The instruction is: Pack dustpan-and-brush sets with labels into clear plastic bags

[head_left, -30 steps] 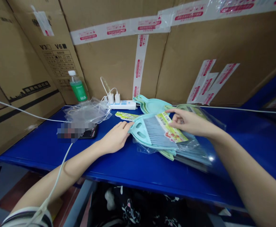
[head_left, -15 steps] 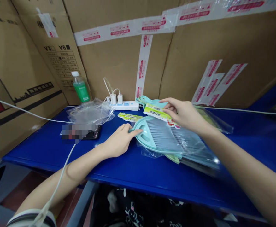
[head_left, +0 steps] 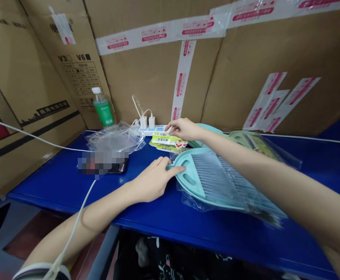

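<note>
A light blue dustpan (head_left: 183,189) with a grey-bristled brush (head_left: 213,175) lies on the blue table, partly inside a clear plastic bag. My left hand (head_left: 155,179) is closed round its handle end, the thumb pressed on the brush's pale blue head. My right hand (head_left: 184,128) hovers at the back, over a small pile of yellow-green label cards (head_left: 170,140). Its fingers are bent but apart, and no card shows between them. Behind my right forearm lie another light blue dustpan (head_left: 209,127) and a green one (head_left: 239,137) in clear wrapping.
A white power strip (head_left: 146,133) with plugged-in chargers stands by the cardboard wall (head_left: 146,77). Left of it are a green-labelled bottle (head_left: 104,112), crumpled clear plastic bags (head_left: 114,138) and a dark flat object (head_left: 119,167). A white cable (head_left: 82,210) runs across my left arm.
My right hand has moved left with a yellow-green label card, which now lies on the pile beside the power strip. My left hand keeps its hold on the dustpan.
</note>
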`<state>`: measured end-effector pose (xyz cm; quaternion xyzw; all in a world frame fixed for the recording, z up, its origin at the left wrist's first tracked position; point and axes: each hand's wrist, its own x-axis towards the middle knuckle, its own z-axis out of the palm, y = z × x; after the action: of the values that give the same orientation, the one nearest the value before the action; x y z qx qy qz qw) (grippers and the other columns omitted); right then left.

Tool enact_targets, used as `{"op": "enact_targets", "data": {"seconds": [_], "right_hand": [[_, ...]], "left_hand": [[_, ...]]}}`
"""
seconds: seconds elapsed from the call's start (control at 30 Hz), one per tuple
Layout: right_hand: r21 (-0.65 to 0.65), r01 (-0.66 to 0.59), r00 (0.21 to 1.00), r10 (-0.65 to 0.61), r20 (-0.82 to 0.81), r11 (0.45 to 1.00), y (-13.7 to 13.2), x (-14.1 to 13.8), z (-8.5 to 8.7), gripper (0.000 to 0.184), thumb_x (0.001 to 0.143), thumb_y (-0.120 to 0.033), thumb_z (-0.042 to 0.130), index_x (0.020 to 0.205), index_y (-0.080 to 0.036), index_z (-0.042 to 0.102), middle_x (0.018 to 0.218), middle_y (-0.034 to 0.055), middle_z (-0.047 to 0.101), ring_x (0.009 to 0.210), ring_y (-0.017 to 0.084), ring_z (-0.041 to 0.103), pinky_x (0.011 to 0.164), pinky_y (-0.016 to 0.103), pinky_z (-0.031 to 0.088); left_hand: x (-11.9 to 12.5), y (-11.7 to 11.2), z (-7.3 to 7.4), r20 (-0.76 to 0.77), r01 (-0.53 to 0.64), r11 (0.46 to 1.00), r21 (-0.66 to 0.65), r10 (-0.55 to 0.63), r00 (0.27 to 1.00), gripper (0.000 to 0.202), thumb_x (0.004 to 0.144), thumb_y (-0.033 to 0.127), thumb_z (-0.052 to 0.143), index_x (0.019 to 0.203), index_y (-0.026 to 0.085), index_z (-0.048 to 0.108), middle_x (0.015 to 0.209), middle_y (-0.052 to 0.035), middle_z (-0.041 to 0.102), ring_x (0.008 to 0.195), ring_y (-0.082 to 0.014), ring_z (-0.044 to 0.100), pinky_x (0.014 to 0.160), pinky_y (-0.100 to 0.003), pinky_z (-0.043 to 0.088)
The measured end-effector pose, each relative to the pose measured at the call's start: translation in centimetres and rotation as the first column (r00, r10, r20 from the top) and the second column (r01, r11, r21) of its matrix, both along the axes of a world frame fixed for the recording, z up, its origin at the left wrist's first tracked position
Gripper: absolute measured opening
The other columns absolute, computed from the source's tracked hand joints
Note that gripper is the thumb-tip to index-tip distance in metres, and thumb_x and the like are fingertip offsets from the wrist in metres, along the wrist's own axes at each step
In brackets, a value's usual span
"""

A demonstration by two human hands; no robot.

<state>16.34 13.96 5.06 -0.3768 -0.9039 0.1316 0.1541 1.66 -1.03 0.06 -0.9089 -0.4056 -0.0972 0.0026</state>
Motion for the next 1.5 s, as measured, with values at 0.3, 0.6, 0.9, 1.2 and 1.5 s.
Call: {"op": "enact_targets", "data": {"seconds": [0.3,0.6,0.9,1.2,1.5], "right_hand": [[0.047,-0.055,0.976,0.044,0.214,0.997,0.8,-0.7,-1.5,0.051,0.063,0.005,0.047,0.104,-0.017,0.069,0.094,0.0058,0.073,0.082,0.019,0.066,0.072,0.026,0.047],[0.113,-0.072,0.977,0.048,0.209,0.991,0.8,-0.4,-1.7,0.046,0.068,0.003,0.048,0.105,-0.016,0.067,0.095,0.0082,0.072,0.085,0.021,0.064,0.078,0.03,0.046],[0.163,0.071,0.996,-0.078,0.039,0.984,-1.7,4.4,1.2,0.022,0.077,-0.021,0.054,0.093,-0.022,0.068,0.082,0.0049,0.069,0.077,0.021,0.064,0.073,0.034,0.048],[-0.226,0.256,0.953,-0.285,-0.106,0.94,-7.4,11.3,-2.4,0.031,0.086,-0.036,0.043,0.112,-0.023,0.056,0.045,-0.0051,0.052,0.046,0.019,0.056,0.056,0.036,0.048],[-0.654,-0.028,0.817,-0.36,-0.451,0.756,-7.4,11.2,-3.9,0.039,0.086,-0.031,0.046,0.124,-0.025,0.054,0.087,0.0051,0.068,0.077,0.019,0.067,0.066,0.032,0.057]], "left_hand": [[0.0,0.0,-0.1,-0.017,-0.001,1.0,0.009,0.001,1.0,0.051,0.086,0.005,0.035,0.134,0.02,0.044,0.102,-0.0105,0.047,0.09,-0.0211,0.046,0.085,-0.037,0.047],[-0.1,0.1,-0.4,-0.009,0.001,1.0,0.02,-0.001,1.0,0.051,0.087,0.006,0.035,0.134,0.021,0.044,0.101,-0.0097,0.048,0.091,-0.0211,0.047,0.085,-0.038,0.047],[-0.1,0.4,-0.4,0.003,0.0,0.997,0.082,0.0,1.0,0.053,0.086,0.005,0.034,0.134,0.024,0.043,0.106,-0.0099,0.048,0.095,-0.022,0.047,0.086,-0.039,0.046],[-0.6,1.2,-0.3,0.068,-0.06,0.974,0.22,0.046,0.997,0.049,0.089,0.007,0.033,0.133,0.025,0.044,0.106,-0.0092,0.05,0.098,-0.0222,0.047,0.083,-0.038,0.047],[-1.2,2.0,-0.4,0.096,-0.065,0.952,0.299,0.038,0.995,0.043,0.092,0.011,0.033,0.131,0.025,0.046,0.106,-0.009,0.051,0.096,-0.0216,0.05,0.082,-0.039,0.048]]}}
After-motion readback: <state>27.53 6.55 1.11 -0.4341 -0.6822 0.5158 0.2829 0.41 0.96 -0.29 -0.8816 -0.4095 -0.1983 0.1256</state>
